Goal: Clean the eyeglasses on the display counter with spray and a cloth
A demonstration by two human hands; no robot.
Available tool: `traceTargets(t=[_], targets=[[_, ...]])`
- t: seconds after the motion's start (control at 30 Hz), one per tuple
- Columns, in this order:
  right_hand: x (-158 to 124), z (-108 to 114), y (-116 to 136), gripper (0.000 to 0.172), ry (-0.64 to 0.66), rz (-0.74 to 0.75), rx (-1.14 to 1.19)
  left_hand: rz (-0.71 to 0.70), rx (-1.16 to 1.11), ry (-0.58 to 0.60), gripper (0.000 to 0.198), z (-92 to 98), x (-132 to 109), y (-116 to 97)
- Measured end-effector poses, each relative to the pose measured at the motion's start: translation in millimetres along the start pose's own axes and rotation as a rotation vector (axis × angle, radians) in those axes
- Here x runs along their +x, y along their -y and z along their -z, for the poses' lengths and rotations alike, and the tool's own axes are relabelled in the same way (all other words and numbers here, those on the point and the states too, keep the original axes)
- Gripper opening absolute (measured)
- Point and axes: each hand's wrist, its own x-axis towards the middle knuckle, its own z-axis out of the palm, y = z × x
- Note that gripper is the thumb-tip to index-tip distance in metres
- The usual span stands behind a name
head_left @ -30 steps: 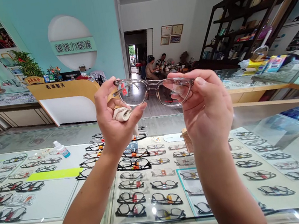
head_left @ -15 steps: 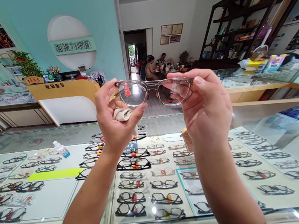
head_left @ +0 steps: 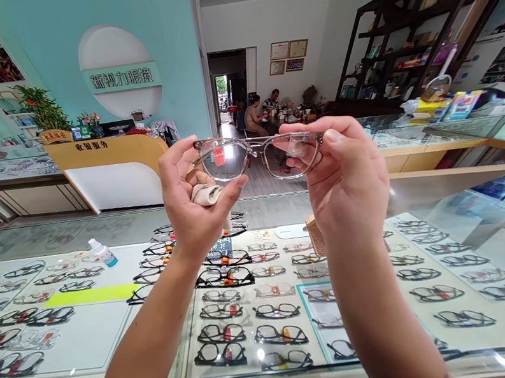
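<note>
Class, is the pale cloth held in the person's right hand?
No, the pale cloth is tucked in the left hand.

Eyeglasses (head_left: 255, 148) with a translucent, greyish frame and rounded, clear lenses, held up in the air nearly level, the end at the left hand (head_left: 197, 192) slightly higher than the end at the right hand (head_left: 344, 170). The front of the frame spans the gap between the hands, gripped at both outer corners, where the material appears darker. A red tag (head_left: 219, 156) shows within the left-hand lens; small red marking, too blurred to read, appears low in the other. An off-white cloth (head_left: 206, 195), bunched into a roll, sits in the left palm beneath the eyeglasses.
</note>
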Motion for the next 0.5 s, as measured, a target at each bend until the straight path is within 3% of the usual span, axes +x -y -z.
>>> traceTargets(t=[0.3, 0.5], targets=[[2.9, 3.9, -6.1, 0.019, 0.024, 0.017, -0.01, 0.003, 0.011, 0.04, 0.097, 1.5, 3.1, 2.7], [2.3, 3.5, -7.7, 0.016, -0.003, 0.001, 0.009, -0.015, 0.036, 0.036, 0.089, 4.2, 2.8, 4.9]])
